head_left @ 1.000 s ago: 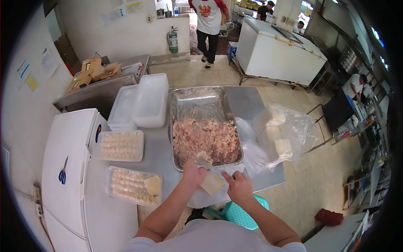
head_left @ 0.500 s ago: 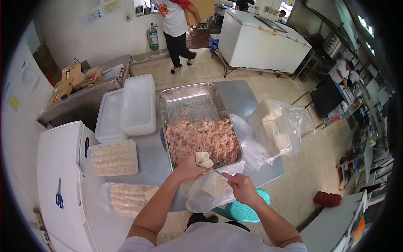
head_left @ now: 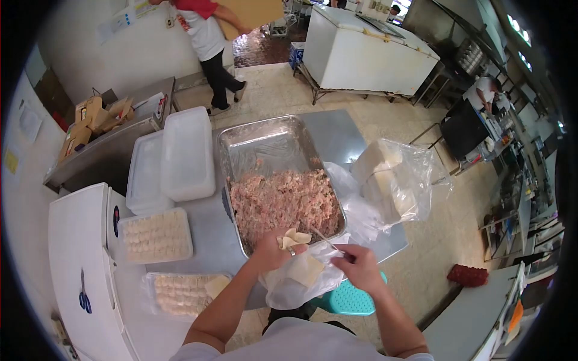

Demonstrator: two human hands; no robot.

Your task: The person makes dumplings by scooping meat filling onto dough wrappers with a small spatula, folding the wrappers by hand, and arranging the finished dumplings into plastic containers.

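My left hand (head_left: 271,251) is closed around a pale dough wrapper (head_left: 294,239), whose edges stand up in folds. It is over the near edge of a deep metal tray (head_left: 224,157) partly filled with pinkish minced meat filling (head_left: 283,201). To the right, my right hand (head_left: 357,267) grips a thin metal utensil (head_left: 326,239). Its tip points into the near right part of the filling; the tip's shape is hard to make out. Below both hands, a stack of square wrappers (head_left: 307,270) lies in an open plastic bag (head_left: 286,296).
Filled dumpling containers (head_left: 156,235) (head_left: 183,293) stand on the left. Behind them are stacked translucent boxes (head_left: 188,154). Bagged wrappers (head_left: 385,180) lie right of the tray. A turquoise stool (head_left: 346,299) is below the table edge. A person carrying cardboard (head_left: 208,42) walks near the back wall.
The wrapper in my left hand has gone from flatter to folded up. My right hand has drawn rightward, taking the utensil's tip from the wrapper to the filling. The person with cardboard moved left.
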